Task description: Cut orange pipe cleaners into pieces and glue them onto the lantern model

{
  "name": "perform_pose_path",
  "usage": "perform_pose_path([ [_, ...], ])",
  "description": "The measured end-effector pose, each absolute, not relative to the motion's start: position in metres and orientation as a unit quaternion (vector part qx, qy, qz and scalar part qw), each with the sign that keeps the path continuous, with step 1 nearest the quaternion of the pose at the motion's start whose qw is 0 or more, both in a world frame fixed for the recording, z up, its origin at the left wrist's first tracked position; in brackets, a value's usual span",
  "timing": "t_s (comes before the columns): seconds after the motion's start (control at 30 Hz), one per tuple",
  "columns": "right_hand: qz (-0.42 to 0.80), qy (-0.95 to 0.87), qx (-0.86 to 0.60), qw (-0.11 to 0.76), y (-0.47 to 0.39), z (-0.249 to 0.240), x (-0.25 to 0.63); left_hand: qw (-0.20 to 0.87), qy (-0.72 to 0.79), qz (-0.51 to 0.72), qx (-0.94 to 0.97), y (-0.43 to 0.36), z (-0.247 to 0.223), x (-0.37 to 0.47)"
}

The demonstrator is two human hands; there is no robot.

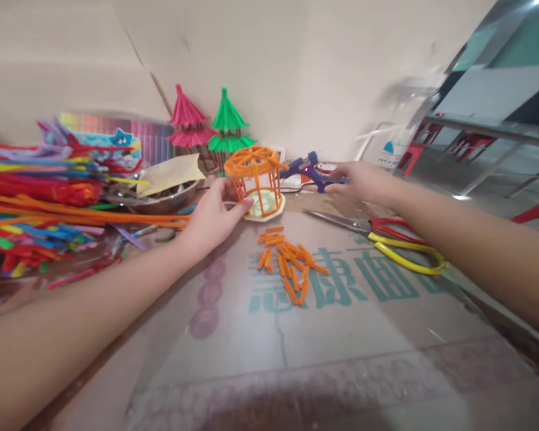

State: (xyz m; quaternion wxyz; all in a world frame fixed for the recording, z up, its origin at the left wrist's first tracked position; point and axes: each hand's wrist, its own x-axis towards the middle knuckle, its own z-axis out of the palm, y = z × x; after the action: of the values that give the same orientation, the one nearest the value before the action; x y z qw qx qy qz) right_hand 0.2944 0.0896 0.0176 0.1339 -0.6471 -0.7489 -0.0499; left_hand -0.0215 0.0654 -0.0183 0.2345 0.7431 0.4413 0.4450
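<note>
An orange pipe-cleaner frame (257, 157) with a ring top and thin posts stands on a pale base. My left hand (216, 214) is closed on its left side, thumb at the base. My right hand (358, 181) reaches to a blue glue gun (306, 170), its fingers round the handle end; the gun's nozzle points left toward the frame. Short cut orange pieces (291, 258) lie in a loose pile in front of the base. Scissors (372, 230) with red and yellow handles rest below my right hand.
Colourful pipe cleaners (40, 209) are heaped at the left beside a metal bowl (161, 199). Pink (189, 120) and green (228, 123) tree-like models stand behind by the wall. A printed board (251, 359) covers the tabletop. Red stools and a metal table (489, 127) are at the far right.
</note>
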Motion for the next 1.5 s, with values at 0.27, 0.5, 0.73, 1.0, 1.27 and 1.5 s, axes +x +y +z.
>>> perform_pose_path([
  [0.27, 0.011, -0.867, -0.467, 0.173, 0.012, 0.012, 0.232, 0.224, 0.450, 0.447, 0.740, 0.065, -0.019, -0.021],
  [0.5, 0.033, -0.886, -0.435, 0.158, 0.019, 0.000, 0.198, 0.223, 0.449, 0.451, 0.738, 0.065, -0.019, -0.022],
  [0.73, 0.051, -0.857, -0.441, 0.260, 0.006, -0.004, 0.197, 0.226, 0.448, 0.454, 0.737, 0.064, -0.019, -0.024],
  [1.0, 0.417, -0.661, -0.409, 0.472, -0.016, 0.007, 0.180, 0.197, 0.449, 0.443, 0.751, 0.063, -0.021, -0.028],
  [1.27, 0.457, -0.609, -0.405, 0.506, -0.006, 0.021, 0.172, 0.182, 0.440, 0.429, 0.768, 0.061, -0.019, -0.027],
  [1.5, 0.439, -0.601, -0.388, 0.543, -0.006, 0.011, 0.161, 0.160, 0.434, 0.410, 0.786, 0.055, -0.017, -0.027],
])
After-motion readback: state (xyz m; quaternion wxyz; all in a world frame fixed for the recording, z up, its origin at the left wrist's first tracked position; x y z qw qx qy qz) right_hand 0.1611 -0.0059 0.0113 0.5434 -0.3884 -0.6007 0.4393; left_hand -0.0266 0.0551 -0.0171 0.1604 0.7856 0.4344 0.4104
